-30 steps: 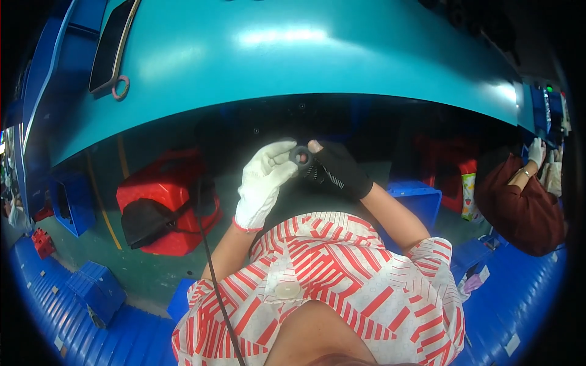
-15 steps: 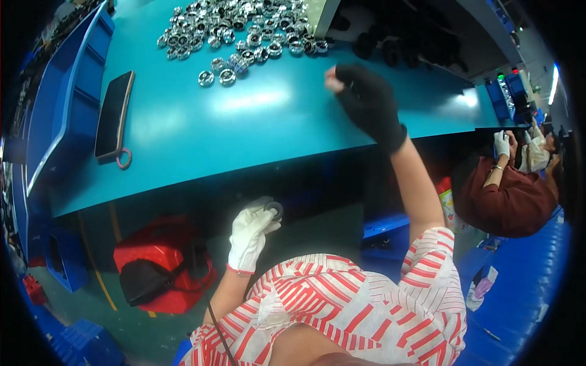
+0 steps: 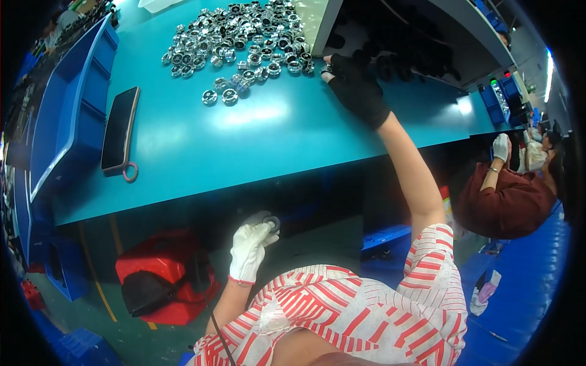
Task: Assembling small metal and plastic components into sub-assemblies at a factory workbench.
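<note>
In a white glove, my left hand (image 3: pixel 247 247) is closed around a dark grey ring-shaped part (image 3: pixel 274 224), held in front of the table edge. My right hand (image 3: pixel 359 91), in a black glove with bare fingertips, reaches across the teal table. Its thumb and finger pinch a small shiny metal part (image 3: pixel 326 69) at the right end of a pile. That pile (image 3: pixel 244 46) consists of many round chrome parts with dark centres, loosely heaped at the far side. A few lie apart, nearer to me, such as one chrome part (image 3: pixel 229 96).
A phone (image 3: pixel 120 129) with a ring strap lies on the table's left, beside a blue bin (image 3: pixel 67 122). Dark parts fill a grey-walled compartment (image 3: pixel 415 49) right of the pile. Below stands a red stool (image 3: pixel 177 305) with a black bag. A co-worker (image 3: pixel 506 195) sits at right.
My right hand has moved forward and left to the pile's right end and closed on a shiny part. My left hand still holds the ring. The view has shifted slightly.
</note>
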Demonstrator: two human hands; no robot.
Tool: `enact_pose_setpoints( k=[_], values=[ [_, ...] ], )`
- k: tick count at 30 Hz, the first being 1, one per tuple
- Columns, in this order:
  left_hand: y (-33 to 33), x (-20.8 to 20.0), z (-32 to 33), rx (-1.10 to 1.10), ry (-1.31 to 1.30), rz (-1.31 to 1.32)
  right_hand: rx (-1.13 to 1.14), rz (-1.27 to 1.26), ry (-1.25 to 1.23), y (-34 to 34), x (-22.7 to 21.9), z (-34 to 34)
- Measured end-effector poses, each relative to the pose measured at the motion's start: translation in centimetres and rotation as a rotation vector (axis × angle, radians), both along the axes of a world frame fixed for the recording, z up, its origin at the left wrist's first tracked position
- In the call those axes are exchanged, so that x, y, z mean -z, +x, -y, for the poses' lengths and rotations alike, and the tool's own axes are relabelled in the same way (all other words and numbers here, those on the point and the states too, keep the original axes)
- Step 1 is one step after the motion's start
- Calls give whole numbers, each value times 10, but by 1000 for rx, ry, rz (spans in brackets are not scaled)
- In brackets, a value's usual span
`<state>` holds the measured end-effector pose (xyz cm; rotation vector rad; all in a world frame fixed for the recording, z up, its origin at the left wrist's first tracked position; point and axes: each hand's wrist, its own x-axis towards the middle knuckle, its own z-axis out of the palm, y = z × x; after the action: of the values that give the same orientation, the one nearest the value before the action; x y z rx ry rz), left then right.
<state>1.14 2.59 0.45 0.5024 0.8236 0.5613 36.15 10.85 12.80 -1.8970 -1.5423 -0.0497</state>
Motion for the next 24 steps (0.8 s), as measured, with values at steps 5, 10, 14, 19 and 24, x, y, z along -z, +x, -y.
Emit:
enact_pose_setpoints(
  k=[5, 10, 14, 19, 24],
  values=[
    [-1, 7, 5, 19, -22, 21, 24, 155, -92, -2, 1, 27],
    [-2, 1, 12, 35, 36, -11, -43, 255, -18, -4, 0, 43],
    [3, -1, 12, -49, 37, -41, -119, 245, -72, -29, -8, 52],
    [10, -15, 6, -59, 47, -36, -443, -35, -108, -116, -15, 110],
    [11, -12, 11, -97, 29, 109, -513, -231, -329, -159, 44, 141]
  ],
)
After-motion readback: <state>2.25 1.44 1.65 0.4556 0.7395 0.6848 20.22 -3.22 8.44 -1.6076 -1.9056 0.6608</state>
